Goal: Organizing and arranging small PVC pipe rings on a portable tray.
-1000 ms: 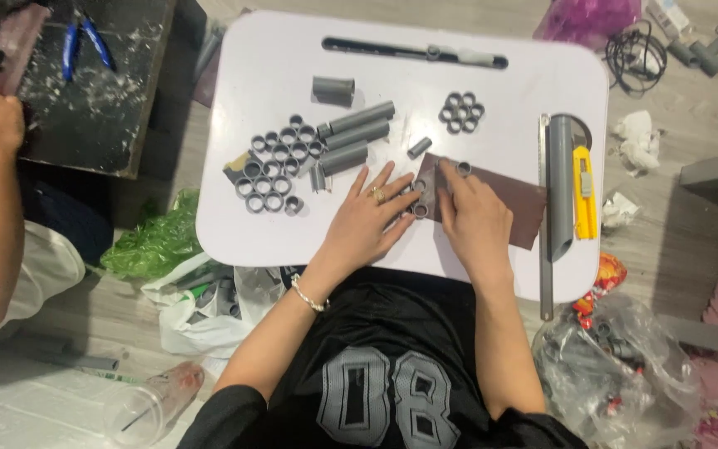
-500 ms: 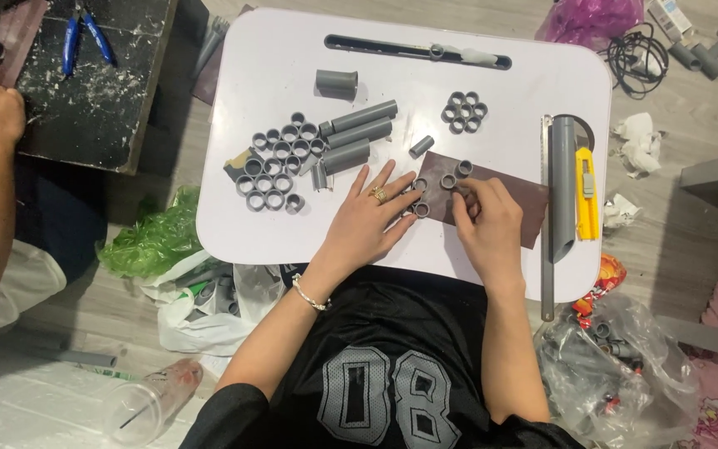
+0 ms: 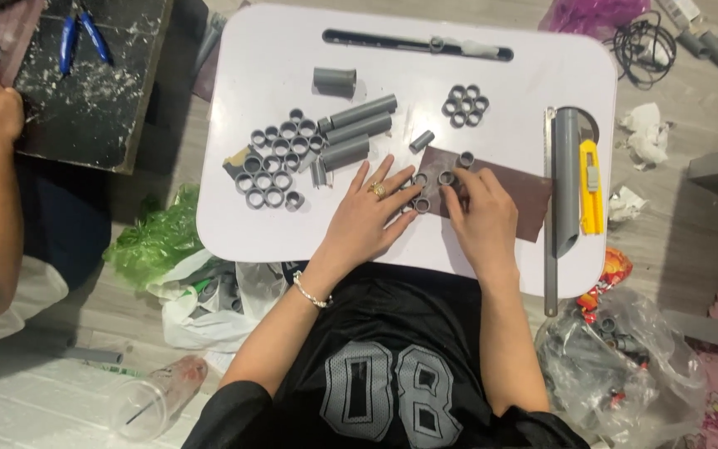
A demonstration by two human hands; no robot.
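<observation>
Both hands rest on a brown sheet of sandpaper (image 3: pixel 504 189) lying on the white table (image 3: pixel 276 58). Its long axis runs left to right, slightly tilted down toward the right.

The left hand (image 3: pixel 371 212) lies flat, fingers spread wide, pressing near the sheet's left edge beside 2 short grey pipe rings (image 3: pixel 420 191). The right hand (image 3: pixel 484 216) has its fingers curled down over another ring (image 3: pixel 446 178); whether it grips that ring cannot be told. A 4th ring (image 3: pixel 465 158) stands just past the fingertips, open end up.

Left of the hands sits a cluster of upright rings (image 3: pixel 272 162), touching several longer grey tubes (image 3: pixel 357 125) whose long axes point up and right. To the right, a long grey pipe (image 3: pixel 567 179) lies lengthwise beside a yellow utility knife (image 3: pixel 591 187).
</observation>
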